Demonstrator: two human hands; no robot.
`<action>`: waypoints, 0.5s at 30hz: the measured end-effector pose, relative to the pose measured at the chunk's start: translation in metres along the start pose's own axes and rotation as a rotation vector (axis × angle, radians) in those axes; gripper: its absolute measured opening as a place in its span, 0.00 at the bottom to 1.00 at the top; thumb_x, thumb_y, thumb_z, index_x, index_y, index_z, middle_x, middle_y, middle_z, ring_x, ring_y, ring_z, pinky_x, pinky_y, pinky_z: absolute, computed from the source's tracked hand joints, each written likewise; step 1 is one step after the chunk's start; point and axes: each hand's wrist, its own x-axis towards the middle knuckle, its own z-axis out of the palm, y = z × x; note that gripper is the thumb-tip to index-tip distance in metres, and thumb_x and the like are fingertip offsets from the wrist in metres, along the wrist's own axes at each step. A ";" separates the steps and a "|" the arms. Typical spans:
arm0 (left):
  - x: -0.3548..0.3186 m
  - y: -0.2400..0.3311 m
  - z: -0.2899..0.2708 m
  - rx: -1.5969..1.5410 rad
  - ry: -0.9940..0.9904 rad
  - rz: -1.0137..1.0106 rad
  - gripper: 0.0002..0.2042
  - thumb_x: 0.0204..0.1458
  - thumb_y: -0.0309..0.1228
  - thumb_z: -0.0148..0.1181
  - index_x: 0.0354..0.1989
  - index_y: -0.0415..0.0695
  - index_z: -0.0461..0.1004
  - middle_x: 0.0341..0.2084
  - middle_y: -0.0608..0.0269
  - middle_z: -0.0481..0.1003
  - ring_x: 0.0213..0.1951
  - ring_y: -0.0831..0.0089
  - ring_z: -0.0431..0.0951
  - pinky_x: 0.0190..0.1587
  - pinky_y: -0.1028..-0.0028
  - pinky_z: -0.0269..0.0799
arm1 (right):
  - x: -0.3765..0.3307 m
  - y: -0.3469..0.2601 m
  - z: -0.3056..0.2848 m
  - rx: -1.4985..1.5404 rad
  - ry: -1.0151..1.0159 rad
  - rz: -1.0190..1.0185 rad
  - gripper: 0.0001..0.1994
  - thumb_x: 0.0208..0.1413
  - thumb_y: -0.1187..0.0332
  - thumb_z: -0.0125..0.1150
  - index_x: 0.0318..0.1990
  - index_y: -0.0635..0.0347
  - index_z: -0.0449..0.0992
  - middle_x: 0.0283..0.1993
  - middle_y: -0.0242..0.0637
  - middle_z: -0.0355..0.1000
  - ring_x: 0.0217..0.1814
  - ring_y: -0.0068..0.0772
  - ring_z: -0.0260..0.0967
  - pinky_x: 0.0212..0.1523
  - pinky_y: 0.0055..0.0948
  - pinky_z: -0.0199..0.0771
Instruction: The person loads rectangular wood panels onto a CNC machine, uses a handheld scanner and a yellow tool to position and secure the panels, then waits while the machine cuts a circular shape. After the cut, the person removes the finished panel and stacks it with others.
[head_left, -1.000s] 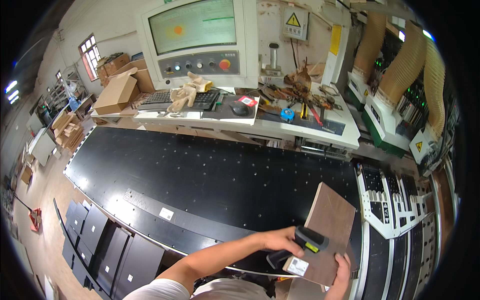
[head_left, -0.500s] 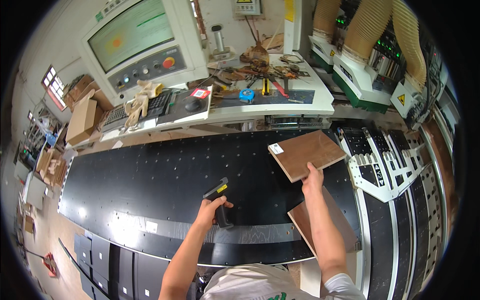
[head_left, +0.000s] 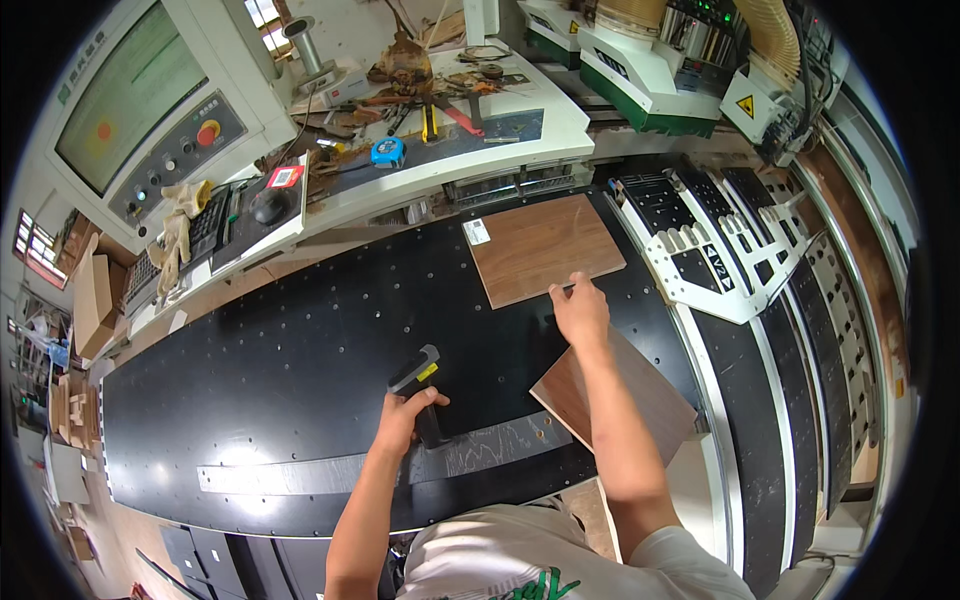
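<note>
In my left hand (head_left: 408,415) is a black handheld barcode scanner (head_left: 428,425) with a yellow sticker, held by its grip above the black machine table (head_left: 300,400). My right hand (head_left: 582,312) is curled at the near edge of a brown wood-grain panel (head_left: 550,245); the thumb and fingers close at that edge, and some fingertips are hidden. This panel lies on the table's far right part, with a white label (head_left: 476,231) at its far left corner. Partly beneath my right forearm lies a second brown panel (head_left: 640,385).
A white slotted metal plate (head_left: 705,275) and rails border the table on the right. Beyond the far edge, a white workbench (head_left: 560,135) carries a blue tape measure (head_left: 387,152), a yellow cutter (head_left: 429,122) and scattered tools. A control console (head_left: 180,130) stands far left, with gloves (head_left: 175,225) beside its keyboard.
The labelled panel, tilted in my right hand before, now lies flatter on the table. My right hand has turned its back upward at the panel's edge. The view has swung rightward.
</note>
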 end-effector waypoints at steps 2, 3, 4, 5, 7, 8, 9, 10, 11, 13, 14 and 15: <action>0.004 -0.011 -0.005 -0.045 0.035 -0.038 0.17 0.59 0.40 0.62 0.35 0.36 0.82 0.31 0.58 0.84 0.21 0.81 0.73 0.18 0.78 0.61 | -0.024 -0.014 0.014 -0.499 0.226 -0.332 0.24 0.63 0.61 0.67 0.59 0.68 0.72 0.51 0.55 0.78 0.48 0.51 0.83 0.44 0.45 0.85; 0.006 -0.017 -0.006 -0.070 0.047 -0.046 0.17 0.60 0.40 0.61 0.35 0.34 0.82 0.32 0.55 0.84 0.26 0.77 0.76 0.24 0.75 0.69 | -0.032 -0.020 0.023 -0.520 0.170 -0.379 0.24 0.61 0.58 0.69 0.59 0.62 0.73 0.53 0.52 0.76 0.46 0.57 0.81 0.48 0.52 0.83; 0.007 -0.022 -0.008 -0.112 0.046 -0.002 0.17 0.60 0.40 0.61 0.34 0.34 0.82 0.33 0.55 0.84 0.27 0.76 0.76 0.26 0.74 0.71 | -0.035 -0.026 0.033 -0.501 -0.001 -0.327 0.28 0.61 0.57 0.70 0.64 0.61 0.70 0.63 0.51 0.72 0.53 0.59 0.79 0.52 0.53 0.80; 0.009 -0.027 -0.010 -0.135 0.055 0.009 0.18 0.60 0.40 0.60 0.34 0.34 0.82 0.33 0.54 0.84 0.27 0.75 0.77 0.28 0.73 0.72 | -0.039 -0.029 0.043 -0.561 -0.011 -0.345 0.29 0.60 0.56 0.71 0.63 0.61 0.70 0.65 0.50 0.70 0.52 0.59 0.79 0.52 0.52 0.81; 0.010 -0.034 -0.013 -0.168 0.087 -0.026 0.18 0.61 0.41 0.61 0.34 0.34 0.81 0.33 0.53 0.84 0.28 0.73 0.77 0.33 0.71 0.74 | -0.043 -0.032 0.063 -0.646 -0.055 -0.317 0.34 0.58 0.52 0.73 0.66 0.61 0.70 0.72 0.50 0.63 0.59 0.62 0.75 0.56 0.52 0.79; 0.009 -0.036 -0.014 -0.174 0.071 0.002 0.18 0.61 0.41 0.61 0.34 0.34 0.81 0.33 0.53 0.84 0.28 0.73 0.78 0.32 0.71 0.74 | -0.043 -0.032 0.070 -0.658 -0.036 -0.317 0.35 0.59 0.52 0.73 0.68 0.61 0.69 0.74 0.52 0.62 0.62 0.63 0.73 0.58 0.53 0.77; 0.010 -0.037 -0.015 -0.161 0.074 0.002 0.18 0.61 0.41 0.61 0.34 0.34 0.81 0.33 0.53 0.84 0.28 0.73 0.78 0.31 0.71 0.74 | -0.043 -0.031 0.077 -0.677 -0.019 -0.306 0.35 0.59 0.52 0.73 0.69 0.61 0.69 0.75 0.53 0.60 0.65 0.65 0.71 0.61 0.53 0.76; 0.010 -0.037 -0.017 -0.148 0.076 0.004 0.18 0.61 0.41 0.60 0.34 0.35 0.81 0.33 0.52 0.84 0.29 0.73 0.78 0.31 0.71 0.74 | -0.042 -0.030 0.082 -0.696 -0.009 -0.286 0.36 0.59 0.51 0.72 0.70 0.61 0.69 0.77 0.54 0.58 0.68 0.66 0.68 0.63 0.54 0.74; 0.011 -0.036 -0.017 -0.142 0.088 -0.030 0.18 0.61 0.42 0.60 0.34 0.36 0.81 0.32 0.53 0.84 0.27 0.74 0.78 0.28 0.72 0.72 | -0.040 -0.028 0.086 -0.665 -0.036 -0.255 0.37 0.60 0.51 0.71 0.72 0.61 0.68 0.80 0.58 0.52 0.74 0.69 0.61 0.68 0.56 0.70; 0.012 -0.036 -0.017 -0.145 0.077 -0.009 0.18 0.62 0.42 0.60 0.34 0.36 0.81 0.32 0.54 0.84 0.26 0.74 0.77 0.25 0.73 0.71 | -0.034 -0.023 0.094 -0.684 0.018 -0.288 0.36 0.61 0.52 0.71 0.71 0.62 0.68 0.80 0.59 0.53 0.74 0.70 0.61 0.68 0.56 0.70; 0.012 -0.036 -0.016 -0.138 0.073 -0.020 0.18 0.62 0.42 0.60 0.34 0.36 0.81 0.32 0.54 0.84 0.25 0.75 0.77 0.24 0.74 0.71 | -0.031 -0.019 0.096 -0.704 0.036 -0.288 0.35 0.62 0.52 0.70 0.71 0.62 0.68 0.80 0.59 0.53 0.74 0.71 0.62 0.68 0.56 0.70; 0.012 -0.036 -0.017 -0.106 0.080 -0.034 0.18 0.62 0.42 0.59 0.33 0.36 0.81 0.32 0.54 0.84 0.24 0.75 0.77 0.23 0.74 0.70 | -0.026 -0.015 0.098 -0.684 0.071 -0.304 0.35 0.62 0.53 0.70 0.70 0.63 0.69 0.79 0.60 0.54 0.73 0.71 0.62 0.68 0.55 0.70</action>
